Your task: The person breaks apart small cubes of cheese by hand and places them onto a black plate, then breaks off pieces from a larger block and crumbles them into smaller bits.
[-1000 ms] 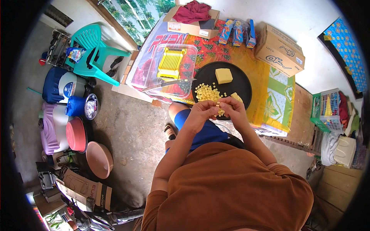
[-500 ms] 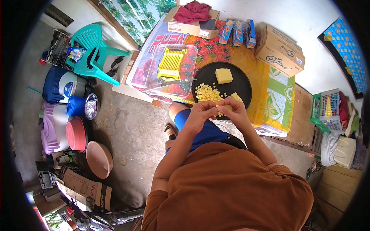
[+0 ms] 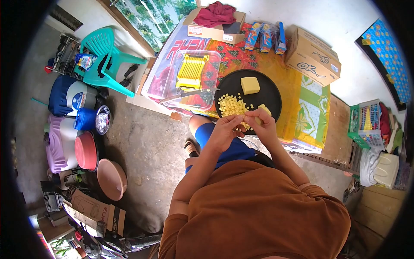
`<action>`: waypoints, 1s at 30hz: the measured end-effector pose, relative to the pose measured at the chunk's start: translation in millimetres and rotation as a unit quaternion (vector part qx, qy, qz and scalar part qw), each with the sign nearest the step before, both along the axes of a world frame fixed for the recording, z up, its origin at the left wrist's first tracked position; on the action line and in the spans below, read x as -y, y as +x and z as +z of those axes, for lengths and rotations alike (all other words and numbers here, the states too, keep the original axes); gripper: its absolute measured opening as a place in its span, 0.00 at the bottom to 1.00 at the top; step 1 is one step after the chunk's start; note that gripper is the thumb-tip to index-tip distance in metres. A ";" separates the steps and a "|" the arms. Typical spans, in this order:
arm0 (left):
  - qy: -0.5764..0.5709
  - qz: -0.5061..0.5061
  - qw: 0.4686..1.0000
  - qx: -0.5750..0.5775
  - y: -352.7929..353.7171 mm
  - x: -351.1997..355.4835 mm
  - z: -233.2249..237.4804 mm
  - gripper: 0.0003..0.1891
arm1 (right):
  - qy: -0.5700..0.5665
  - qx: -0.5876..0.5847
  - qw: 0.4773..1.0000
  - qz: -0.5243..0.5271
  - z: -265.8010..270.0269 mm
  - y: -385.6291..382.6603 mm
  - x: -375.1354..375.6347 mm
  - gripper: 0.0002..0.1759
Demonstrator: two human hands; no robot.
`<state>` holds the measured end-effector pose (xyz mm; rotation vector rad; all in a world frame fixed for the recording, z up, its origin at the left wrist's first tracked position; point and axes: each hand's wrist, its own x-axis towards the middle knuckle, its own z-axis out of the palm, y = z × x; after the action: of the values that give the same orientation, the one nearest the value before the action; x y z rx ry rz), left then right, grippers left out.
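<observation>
Over the near edge of a round black tray (image 3: 271, 93), my left hand (image 3: 227, 130) and my right hand (image 3: 264, 124) meet, fingertips pinched together. Whatever lies between the fingers is too small and hidden to make out. Just beyond my left hand spreads a heap of small pale-yellow cubes (image 3: 233, 105), which look like cheese. A larger yellow block (image 3: 250, 85) sits farther back on the tray. Partly behind my right hand is a smaller yellow piece (image 3: 264, 108). A knife (image 3: 183, 95) rests across a clear plastic container (image 3: 217, 64) holding a yellow slotted slicer (image 3: 192, 72).
Cardboard boxes (image 3: 314, 56) and blue cartons (image 3: 266, 39) stand along the table's back. Red cloth (image 3: 215, 14) lies on another box. Left on the floor are a green chair (image 3: 101, 71) and basins (image 3: 111, 179). Plastic baskets (image 3: 364, 123) stand at right.
My fingers have shifted slightly at the tray's near edge, and both hands stay pinched together. The cubes, block, knife and container look unmoved.
</observation>
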<state>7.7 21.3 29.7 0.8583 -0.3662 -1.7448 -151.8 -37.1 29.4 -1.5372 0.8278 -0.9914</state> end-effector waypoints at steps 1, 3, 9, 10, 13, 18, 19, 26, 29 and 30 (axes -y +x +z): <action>0.002 0.005 1.000 0.006 -1.5 0.0 0.0 0.11 | -0.023 -0.010 1.000 0.002 0.2 -0.5 0.3 0.08; 0.007 0.017 1.000 0.019 -4.2 -0.1 -0.4 0.11 | -0.068 -0.029 0.997 0.006 3.0 -1.1 0.6 0.08; -0.001 0.048 0.998 0.032 -3.9 -0.6 -0.4 0.09 | -0.042 -0.033 0.998 0.027 9.7 -3.0 -3.2 0.12; 0.003 0.054 0.998 0.025 -3.3 -0.8 0.2 0.10 | 0.062 -0.012 0.998 0.025 8.6 -4.2 -2.5 0.13; 0.006 0.069 0.998 -0.006 -0.3 -1.8 -0.2 0.10 | 0.297 0.056 0.953 0.025 6.1 -6.7 2.1 0.16; 0.017 0.078 0.996 -0.029 5.6 -2.2 -11.7 0.12 | 0.332 0.131 0.932 0.064 -3.1 -11.2 7.8 0.20; 0.019 0.077 0.996 -0.030 6.5 -2.0 -14.0 0.12 | 0.307 0.128 0.941 0.068 -4.2 -12.0 7.7 0.20; 0.017 0.064 0.995 -0.072 4.7 0.6 -20.6 0.13 | 0.276 0.122 0.951 0.069 -6.3 -11.5 7.4 0.20; 0.014 0.056 0.994 -0.092 4.3 0.9 -26.1 0.13 | 0.264 0.097 0.957 0.068 -6.9 -11.8 8.6 0.18; 0.014 0.053 0.994 -0.100 4.2 1.0 -27.3 0.13 | 0.259 0.084 0.960 0.067 -6.4 -11.9 9.0 0.17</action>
<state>11.9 20.2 2.4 0.7025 -0.1618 -1.7216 -163.6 -46.1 23.1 -1.0283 0.7753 -0.7204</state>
